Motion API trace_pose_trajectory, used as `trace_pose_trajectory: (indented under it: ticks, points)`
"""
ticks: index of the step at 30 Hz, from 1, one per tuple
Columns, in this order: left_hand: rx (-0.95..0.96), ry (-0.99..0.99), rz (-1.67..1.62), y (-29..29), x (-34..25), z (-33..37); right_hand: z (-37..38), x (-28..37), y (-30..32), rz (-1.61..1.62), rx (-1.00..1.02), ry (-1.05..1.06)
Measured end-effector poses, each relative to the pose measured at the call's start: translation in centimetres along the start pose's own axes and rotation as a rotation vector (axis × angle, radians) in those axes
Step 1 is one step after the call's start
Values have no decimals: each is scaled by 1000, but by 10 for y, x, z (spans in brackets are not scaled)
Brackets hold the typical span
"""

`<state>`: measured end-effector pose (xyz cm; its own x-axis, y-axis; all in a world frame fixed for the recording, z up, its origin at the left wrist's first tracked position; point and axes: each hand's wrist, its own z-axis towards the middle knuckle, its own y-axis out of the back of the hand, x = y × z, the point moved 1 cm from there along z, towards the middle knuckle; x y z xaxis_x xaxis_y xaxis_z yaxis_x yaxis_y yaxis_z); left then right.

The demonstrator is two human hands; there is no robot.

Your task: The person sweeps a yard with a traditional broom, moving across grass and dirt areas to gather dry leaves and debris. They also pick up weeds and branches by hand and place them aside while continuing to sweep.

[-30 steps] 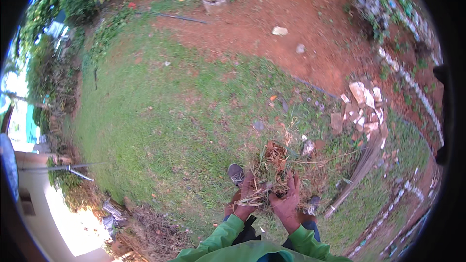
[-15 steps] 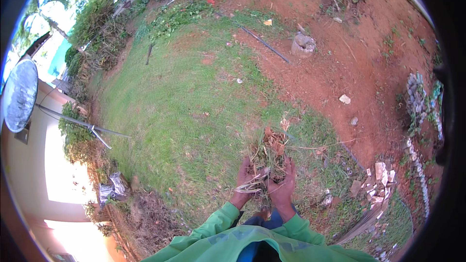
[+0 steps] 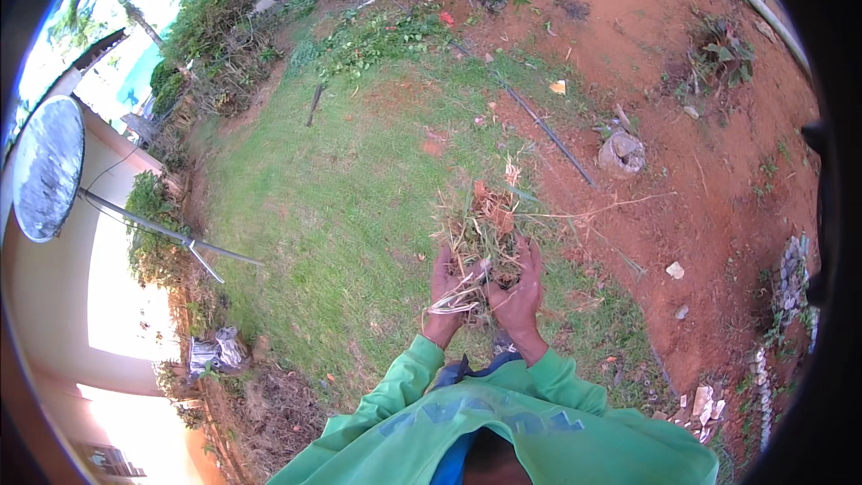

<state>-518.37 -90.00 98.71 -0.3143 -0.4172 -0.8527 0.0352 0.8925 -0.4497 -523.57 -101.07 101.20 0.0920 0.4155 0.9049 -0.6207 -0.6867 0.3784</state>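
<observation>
While our left hand (image 3: 444,287) and right hand (image 3: 519,298) grip grass (image 3: 476,235) mid-frame, we think it's gathered, not put down.

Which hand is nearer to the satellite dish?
Left. The left hand is to the right of the satellite dish, on the left side of the grass clump; the right hand is farther right, across the clump.

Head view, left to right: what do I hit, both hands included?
Satellite dish → silvery-grey bundle → dark stake in the grass → left hand → right hand → stump-like block → pale stone.
</observation>
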Motion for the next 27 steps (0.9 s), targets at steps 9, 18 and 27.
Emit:
trace_pose_trajectory:
  ticks: [9, 18, 27]
  points:
    - [-108, -39, -3, 73, -88, 180, 127, 45, -180, 103, 92, 72]
    - [-107, 12, 24, 178, -192, 380, 235, 94, -392, 130, 73, -15]
    - [-75, -27, 138, 226, -263, 596, 382, 113, -560, 132, 38, -55]
